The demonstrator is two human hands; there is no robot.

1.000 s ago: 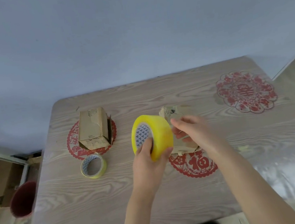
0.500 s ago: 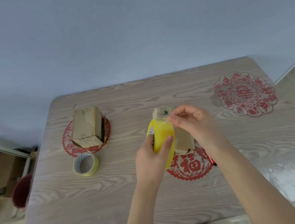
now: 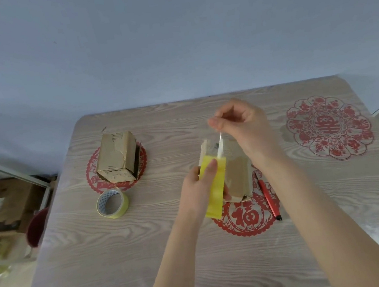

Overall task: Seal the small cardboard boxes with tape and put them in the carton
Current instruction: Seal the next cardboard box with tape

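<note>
My left hand (image 3: pixel 197 187) grips a yellow tape roll (image 3: pixel 214 185), held edge-on above the table's middle. My right hand (image 3: pixel 238 125) pinches the free end of the tape strip (image 3: pixel 220 144) and holds it stretched up and away from the roll. Under the roll lies a small cardboard box (image 3: pixel 237 178), partly hidden by the roll and my hands. A second small cardboard box (image 3: pixel 117 160) lies at the left on a red paper-cut. The carton is not in view on the table.
A smaller tape roll (image 3: pixel 112 203) lies flat in front of the left box. A red pen (image 3: pixel 268 198) lies right of the middle box. Red paper-cut decorations (image 3: pixel 328 127) mark the wooden table (image 3: pixel 102 261). A dark red bin (image 3: pixel 37 227) and cardboard items stand on the floor at left.
The left hand has turned the yellow roll edge-on over the middle box. The right hand has pulled the tape end away from the roll, up and back.
</note>
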